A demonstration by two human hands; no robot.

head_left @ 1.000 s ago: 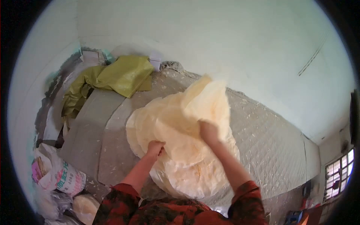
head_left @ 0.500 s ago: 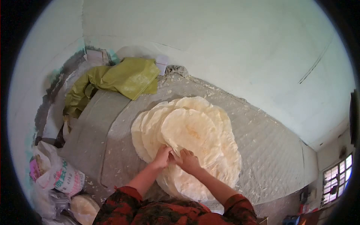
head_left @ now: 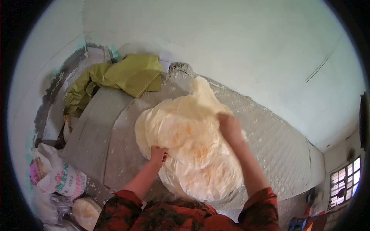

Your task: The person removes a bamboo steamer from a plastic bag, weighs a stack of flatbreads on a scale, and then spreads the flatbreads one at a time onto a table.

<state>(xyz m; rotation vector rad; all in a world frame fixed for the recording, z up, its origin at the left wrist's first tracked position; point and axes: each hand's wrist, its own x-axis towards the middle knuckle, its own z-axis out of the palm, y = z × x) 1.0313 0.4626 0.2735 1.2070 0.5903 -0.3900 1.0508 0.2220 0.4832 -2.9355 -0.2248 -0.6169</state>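
A pile of thin, pale, round flatbreads (head_left: 192, 177) with a few browned spots lies in front of me. My left hand (head_left: 158, 153) is closed at the pile's left edge, its fingers pinching the rim of a flatbread. Over the pile's upper right, my right hand (head_left: 229, 126) is closed on another flatbread (head_left: 204, 94). That sheet is raised and folded, its peak pointing toward the wall. Motion blurs the right hand, and its fingertips are partly hidden.
The pile rests on a grey quilted cover (head_left: 273, 154) strewn with crumbs. An olive-green folded sheet (head_left: 135, 75) lies at the back left. A white printed sack (head_left: 63, 175) stands at lower left, beside more round flatbreads (head_left: 86, 212). A wall (head_left: 231, 42) rises behind.
My right hand has swung up and right, lifting a flatbread off the pile's top into a fold. My left hand has shifted slightly left, and the hands are now apart.
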